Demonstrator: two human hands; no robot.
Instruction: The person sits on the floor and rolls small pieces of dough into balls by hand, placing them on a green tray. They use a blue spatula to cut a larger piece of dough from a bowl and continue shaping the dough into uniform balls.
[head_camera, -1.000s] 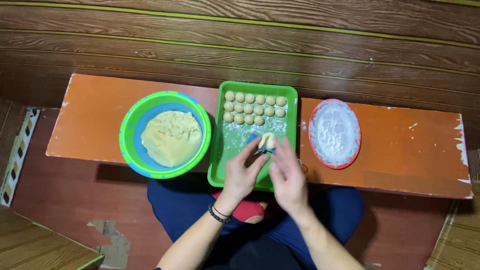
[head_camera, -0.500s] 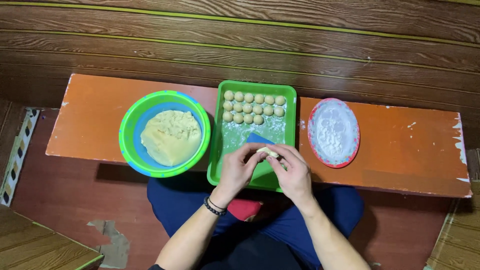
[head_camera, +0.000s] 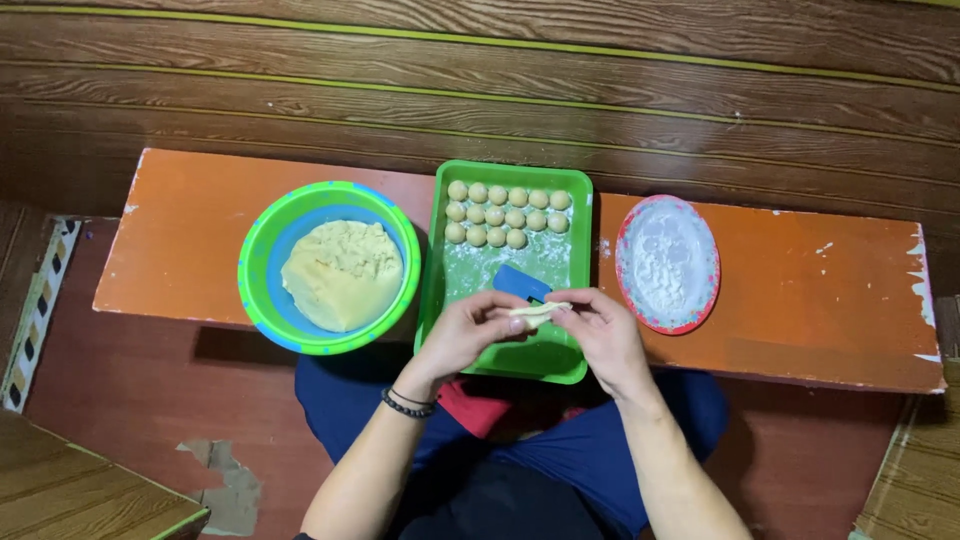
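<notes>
At the centre of the frame, the fingertips of both hands pinch a small pale strip of dough between them, the left hand closed on its left end and the right hand closed on its right end, so the strip is stretched flat above the near part of a green rectangular plastic tray. A black beaded bracelet circles the left wrist.

Just above the fingers, a small blue flat plastic scraper lies on the floured floor of the tray, partly hidden by the dough strip and the fingertips. Toward the top of the tray sit three rows of small round pale dough balls, close together and touching in places.

Left of the tray, nearly touching its edge, stands a round green plastic bowl with a blue inside, holding a large lump of pale yellow dough. Right of the tray, a short way apart, lies an oval red-rimmed plate covered with white flour.

All of this rests on a long orange painted wooden bench, chipped at its right end and dusted with flecks of flour. Behind it, across the upper frame, runs a dark wooden plank wall. The person's legs in dark blue trousers show below the bench over a reddish floor.
</notes>
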